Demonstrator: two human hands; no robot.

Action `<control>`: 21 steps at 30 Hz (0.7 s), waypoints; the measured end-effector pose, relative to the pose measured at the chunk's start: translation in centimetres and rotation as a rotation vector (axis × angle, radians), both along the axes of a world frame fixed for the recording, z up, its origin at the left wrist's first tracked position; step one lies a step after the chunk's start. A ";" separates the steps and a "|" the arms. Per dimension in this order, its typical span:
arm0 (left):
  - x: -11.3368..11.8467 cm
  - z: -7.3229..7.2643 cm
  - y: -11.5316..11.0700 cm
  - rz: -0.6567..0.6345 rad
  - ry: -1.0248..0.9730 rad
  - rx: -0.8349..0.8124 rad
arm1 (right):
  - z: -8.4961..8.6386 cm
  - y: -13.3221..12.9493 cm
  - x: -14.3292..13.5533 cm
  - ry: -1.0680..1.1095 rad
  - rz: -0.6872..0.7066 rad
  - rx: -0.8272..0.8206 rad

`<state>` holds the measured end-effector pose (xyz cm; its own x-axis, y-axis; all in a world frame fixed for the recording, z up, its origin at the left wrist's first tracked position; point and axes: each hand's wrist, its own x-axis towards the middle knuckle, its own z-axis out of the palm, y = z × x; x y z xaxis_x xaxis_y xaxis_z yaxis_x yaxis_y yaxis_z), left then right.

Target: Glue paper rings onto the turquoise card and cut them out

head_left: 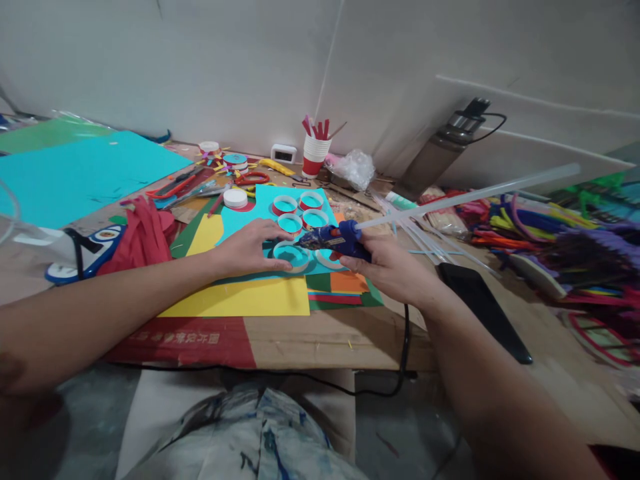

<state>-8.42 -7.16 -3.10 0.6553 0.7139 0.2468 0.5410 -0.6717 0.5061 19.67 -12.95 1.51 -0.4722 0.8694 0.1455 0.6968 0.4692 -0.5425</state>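
Note:
My right hand (383, 263) is wrapped round a blue hot glue gun (345, 239), a long clear glue stick (475, 195) jutting from its back. The gun's nozzle is over the rim of a paper ring (299, 267) on a turquoise sheet (240, 223). Thumb and fingers of my left hand (250, 247) grip that ring from its left side. More red-and-white rings stand in two columns on the sheet, among them a far left ring (285, 205) and a far right ring (311, 200). Another ring (330, 259) is partly hidden behind the gun.
Yellow paper (250, 298) lies under the turquoise sheet. A phone (483, 310) and loose glue sticks lie right, near a pile of pipe cleaners (530, 220). Behind stand a paper cup (315, 157) and a bottle (440, 150). Red-handled scissors (253, 178) lie left. The gun's cord (406, 347) hangs over the front edge.

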 end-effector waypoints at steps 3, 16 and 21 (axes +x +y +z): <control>0.1 0.0 0.0 0.010 0.000 -0.015 | 0.0 0.0 0.0 -0.004 0.003 0.008; 0.0 -0.2 0.2 0.000 0.009 -0.008 | 0.0 0.0 -0.4 -0.025 -0.026 0.009; 0.0 -0.2 0.2 0.013 0.038 -0.016 | 0.1 0.0 -0.4 -0.028 -0.029 -0.002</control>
<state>-8.40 -7.00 -3.35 0.6546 0.7260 0.2106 0.5689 -0.6566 0.4952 19.25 -12.96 1.60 -0.4509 0.8829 0.1310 0.7247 0.4478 -0.5237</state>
